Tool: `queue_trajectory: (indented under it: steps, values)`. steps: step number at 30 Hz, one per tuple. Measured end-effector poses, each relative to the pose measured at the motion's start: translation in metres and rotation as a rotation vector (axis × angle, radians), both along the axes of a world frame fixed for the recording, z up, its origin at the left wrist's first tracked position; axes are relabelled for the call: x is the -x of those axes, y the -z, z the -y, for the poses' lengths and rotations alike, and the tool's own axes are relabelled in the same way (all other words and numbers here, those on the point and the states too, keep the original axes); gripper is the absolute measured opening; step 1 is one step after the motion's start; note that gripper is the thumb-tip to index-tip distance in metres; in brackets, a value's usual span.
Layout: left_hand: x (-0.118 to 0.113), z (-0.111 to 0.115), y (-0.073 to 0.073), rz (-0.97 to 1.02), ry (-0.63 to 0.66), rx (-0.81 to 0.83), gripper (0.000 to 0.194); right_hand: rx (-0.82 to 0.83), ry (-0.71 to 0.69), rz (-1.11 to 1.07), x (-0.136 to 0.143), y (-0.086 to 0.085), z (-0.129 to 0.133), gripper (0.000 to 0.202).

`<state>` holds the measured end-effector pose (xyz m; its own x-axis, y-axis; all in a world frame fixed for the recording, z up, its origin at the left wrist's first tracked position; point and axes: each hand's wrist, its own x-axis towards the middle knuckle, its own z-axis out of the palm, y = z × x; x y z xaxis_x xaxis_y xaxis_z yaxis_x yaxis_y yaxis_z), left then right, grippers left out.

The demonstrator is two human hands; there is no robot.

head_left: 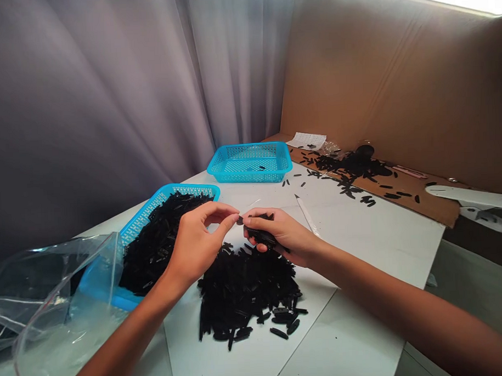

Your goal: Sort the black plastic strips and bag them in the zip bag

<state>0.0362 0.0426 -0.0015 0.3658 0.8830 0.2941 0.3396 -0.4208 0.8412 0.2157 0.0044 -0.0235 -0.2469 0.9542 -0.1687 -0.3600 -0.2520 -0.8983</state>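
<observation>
While the white table [372,260] bears a heap of black pieces [248,287] on the near side of my hands, my right hand [287,230] grasps a bunch [264,238] of them. My left hand [200,236] pinches one piece [239,221] at the bunch's left edge, long axis unclear; no brand or writing is legible.

- Solid black on the held pieces [261,238] and heaped pieces [246,289]
- Bright blue, patterned with rows of holes, on the near basket [134,229] and far basket [249,177]
- Greyish purple, streaked by darker folds, on the curtain [108,94]
- Plain brown on the cardboard [395,79]
- White, crossed by thin dark lines, on the worktop [372,244]
- White with a printed grid on the paper [309,140]
- Pale pink on the slim strip [410,172]
</observation>
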Motion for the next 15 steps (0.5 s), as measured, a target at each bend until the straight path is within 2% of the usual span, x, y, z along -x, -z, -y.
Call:
queue_trajectory:
  steps: [4,10,13,15]
  values:
    - [-0.0018,0.0021,0.0004,0.045,-0.002,0.025,0.016,-0.015,0.024,-0.003,0.0008,0.0011,0.0004,0.026]
    - [-0.0016,-0.0010,0.0001,0.220,0.039,0.209,0.031,-0.147,0.099,0.064,-0.0001,0.0018,0.0005,0.030]
    - [-0.0005,-0.0033,0.0013,0.240,0.031,0.271,0.038,-0.179,0.116,0.112,-0.0009,0.0008,0.0006,0.035]
    - [0.0000,-0.0035,0.0018,0.222,0.009,0.256,0.041,-0.173,0.104,0.130,-0.0011,0.0011,0.0003,0.036]
